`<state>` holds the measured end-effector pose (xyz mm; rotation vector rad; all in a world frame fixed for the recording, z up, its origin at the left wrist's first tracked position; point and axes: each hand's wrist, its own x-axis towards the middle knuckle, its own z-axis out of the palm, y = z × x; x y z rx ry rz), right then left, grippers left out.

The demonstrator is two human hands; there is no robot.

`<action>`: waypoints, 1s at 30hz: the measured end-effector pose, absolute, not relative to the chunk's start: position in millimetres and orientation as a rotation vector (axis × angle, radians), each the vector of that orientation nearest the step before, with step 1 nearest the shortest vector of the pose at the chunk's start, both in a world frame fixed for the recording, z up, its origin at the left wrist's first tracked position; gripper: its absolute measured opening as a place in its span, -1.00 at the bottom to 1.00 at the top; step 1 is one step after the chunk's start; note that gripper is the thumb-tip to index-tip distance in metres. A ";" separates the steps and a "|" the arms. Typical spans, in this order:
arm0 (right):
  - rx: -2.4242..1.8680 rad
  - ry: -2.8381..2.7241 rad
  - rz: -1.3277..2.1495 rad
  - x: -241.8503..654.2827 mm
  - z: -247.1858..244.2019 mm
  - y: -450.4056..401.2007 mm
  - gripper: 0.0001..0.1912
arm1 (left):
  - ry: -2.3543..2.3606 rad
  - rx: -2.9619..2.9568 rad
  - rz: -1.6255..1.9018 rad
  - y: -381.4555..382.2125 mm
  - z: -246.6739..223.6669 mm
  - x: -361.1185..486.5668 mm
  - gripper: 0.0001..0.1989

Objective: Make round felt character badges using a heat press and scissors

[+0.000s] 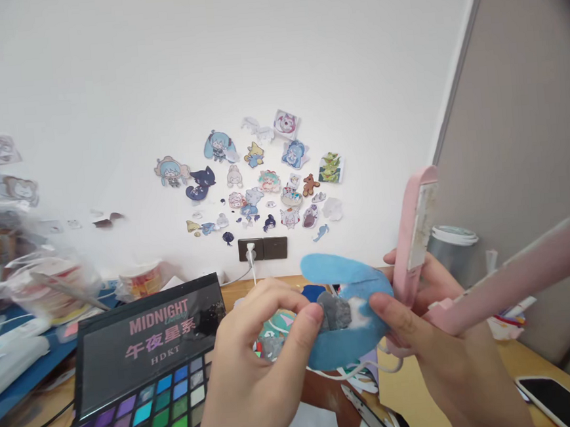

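A blue curved piece (345, 350), forked into two lobes with grey and white fluffy material (336, 311) between them, is held up in front of me. My right hand (421, 314) pinches its right end between thumb and fingers. The same hand also holds a pink two-armed tool (511, 271), its arms spread apart, one with a pale inner plate. My left hand (270, 346) has thumb and forefinger pressed together at the left edge of the grey fluff. Its other fingers are curled and partly hidden.
An open eyeshadow palette (151, 355) stands at the left. Scissors (367, 411), a white cable and paper lie below the hands. A phone (566, 402) rests at the right, a lidded tub (453, 246) behind. Stickers (220, 146) and a socket (275, 248) are on the wall.
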<state>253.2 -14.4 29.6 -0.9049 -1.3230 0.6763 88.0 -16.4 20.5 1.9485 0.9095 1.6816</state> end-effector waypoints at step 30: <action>-0.975 -1.313 0.581 252.7 26.0 -11.8 -0.58 | 1.003 1.904 1.618 -14.1 17.7 90.6 -0.88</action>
